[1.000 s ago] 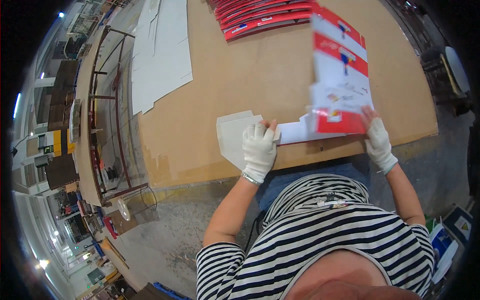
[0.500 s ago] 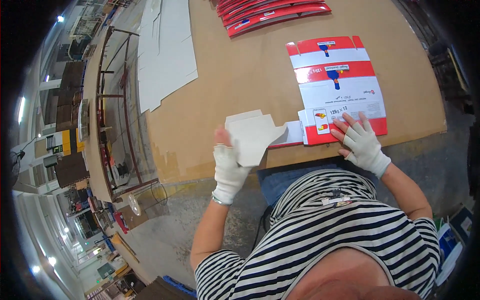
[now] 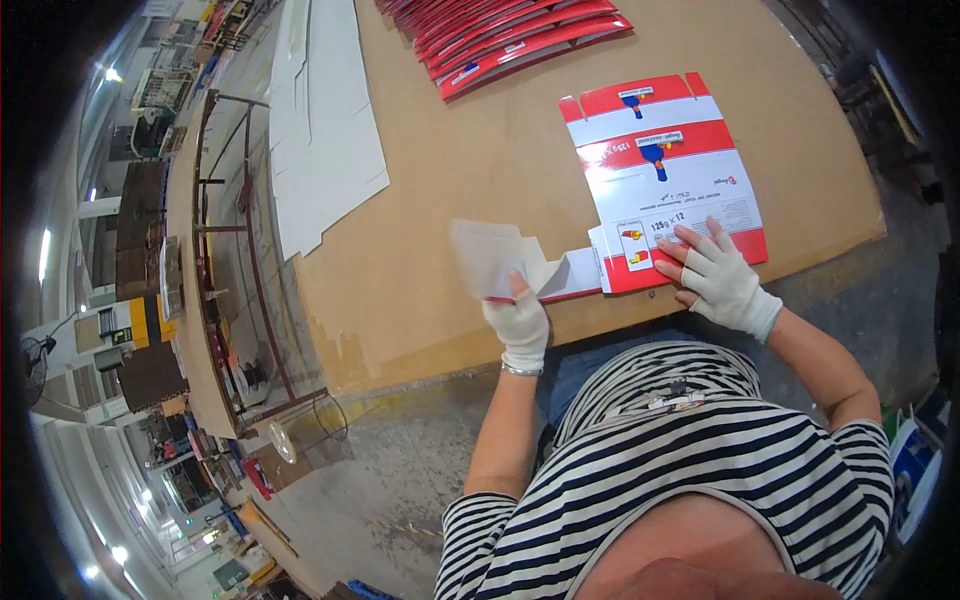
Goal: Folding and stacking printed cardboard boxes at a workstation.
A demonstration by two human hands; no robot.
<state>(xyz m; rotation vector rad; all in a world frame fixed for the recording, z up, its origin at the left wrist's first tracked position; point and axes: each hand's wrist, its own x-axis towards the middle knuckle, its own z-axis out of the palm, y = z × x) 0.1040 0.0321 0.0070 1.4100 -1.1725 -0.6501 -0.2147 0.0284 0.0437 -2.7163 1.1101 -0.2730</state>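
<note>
A flat red-and-white printed carton blank [image 3: 665, 185] lies near the table's front edge, printed side up. At its left end a plain grey-white flap [image 3: 490, 248] is raised and blurred by motion. My left hand [image 3: 518, 325], in a white fingerless glove, is at the lower edge of this flap. Its thumb lies over the board and the other fingers are hidden behind it, so the flap appears pinched. My right hand [image 3: 728, 285], gloved the same way, rests flat on the blank's near right part with its fingers spread.
A stack of folded red cartons [image 3: 520, 40] lies at the table's far side. White board sheets [image 3: 325, 130] with stepped edges lie at the far left. The brown tabletop [image 3: 420, 330] ends close to my body. A rusty metal frame [image 3: 255, 260] stands left of the table.
My left hand has moved right and nearer to me, from the flap's outer left side to its lower edge. The flap has tilted. My right hand stays on the blank.
</note>
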